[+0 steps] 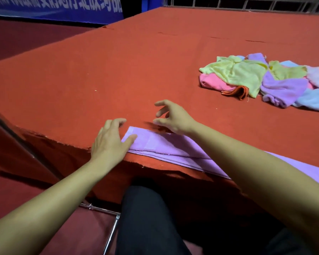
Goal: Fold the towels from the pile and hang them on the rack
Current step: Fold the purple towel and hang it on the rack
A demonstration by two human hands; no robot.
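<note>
I am pressing my flat left hand (110, 140) on the soft, floppy purple towel (155, 144); my right hand (171, 116), at 1 o'clock, is hanging loose and holding nothing. I should be pinching the corners.

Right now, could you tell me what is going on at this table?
A person is folding a purple towel at the near edge of the red-covered table. The left hand rests open at the towel's end, thumb on the cloth. The right hand hovers just beyond it, fingers loosely spread, holding nothing. A pile of unfolded towels waits farther back on the right. No rack is clearly in view.
</note>
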